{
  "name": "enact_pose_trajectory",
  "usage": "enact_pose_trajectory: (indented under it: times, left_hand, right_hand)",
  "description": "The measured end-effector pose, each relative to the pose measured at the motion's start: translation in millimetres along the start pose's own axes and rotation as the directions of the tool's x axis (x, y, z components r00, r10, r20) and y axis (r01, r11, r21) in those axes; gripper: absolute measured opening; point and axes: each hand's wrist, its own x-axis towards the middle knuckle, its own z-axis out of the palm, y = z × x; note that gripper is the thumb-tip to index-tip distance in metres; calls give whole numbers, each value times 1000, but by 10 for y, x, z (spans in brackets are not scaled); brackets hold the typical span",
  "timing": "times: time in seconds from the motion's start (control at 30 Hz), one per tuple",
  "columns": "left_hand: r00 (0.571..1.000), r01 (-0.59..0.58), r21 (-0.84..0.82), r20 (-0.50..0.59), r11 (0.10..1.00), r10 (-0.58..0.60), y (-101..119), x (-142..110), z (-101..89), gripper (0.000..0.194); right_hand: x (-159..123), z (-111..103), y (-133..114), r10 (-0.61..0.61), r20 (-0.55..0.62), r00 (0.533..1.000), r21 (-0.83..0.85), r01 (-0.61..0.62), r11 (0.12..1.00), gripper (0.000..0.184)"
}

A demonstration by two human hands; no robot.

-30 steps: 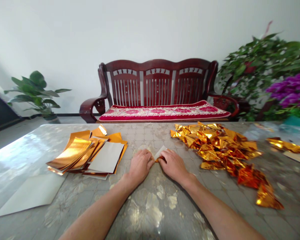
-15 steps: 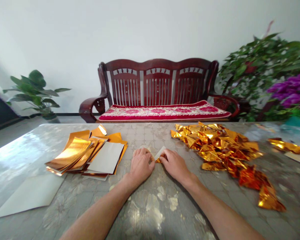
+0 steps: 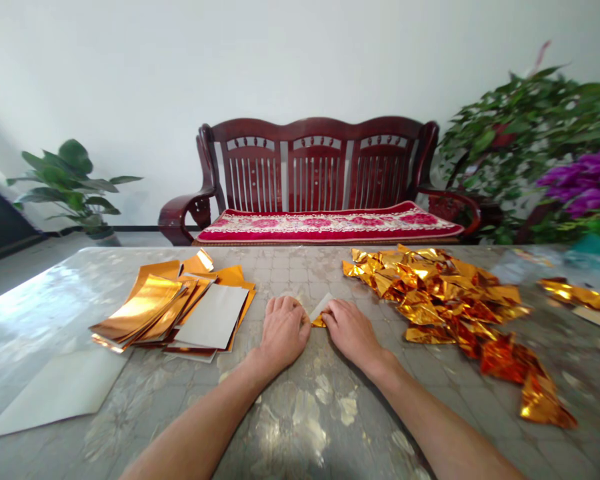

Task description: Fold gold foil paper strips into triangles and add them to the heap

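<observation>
Between my two hands, in the middle of the table, lies a sheet of gold foil paper [image 3: 321, 305] with its pale back partly showing and a gold fold near the bottom. My left hand [image 3: 286, 328] is closed on its left side, fingers curled and mostly covering it. On the other side my right hand [image 3: 349, 328] pinches the paper between thumb and fingers. Left of my hands is a loose stack of gold foil sheets [image 3: 155, 300], some turned pale side up. A heap of folded gold foil pieces [image 3: 430, 287] spreads out to the right.
One pale sheet [image 3: 60, 390] lies flat at the table's left. Clear plastic [image 3: 525, 263] and another gold piece [image 3: 575, 293] are at the far right. Beyond the patterned table [image 3: 300, 427] stands a dark wooden bench [image 3: 315, 173], with potted plants [image 3: 75, 180] on both sides.
My hands stay almost in place, still gripping the foil paper; its gold fold shows slightly differently by my right fingers. The view has shifted very slightly.
</observation>
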Motion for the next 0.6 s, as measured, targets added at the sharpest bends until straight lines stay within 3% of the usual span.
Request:
enact_pose_trajectory:
  times: [0.6]
  left_hand:
    - [997,70,47,41,996,-72,102,-9,-49,17]
  right_hand:
    - [0,6,1,60,-5,998,53,-60,997,8]
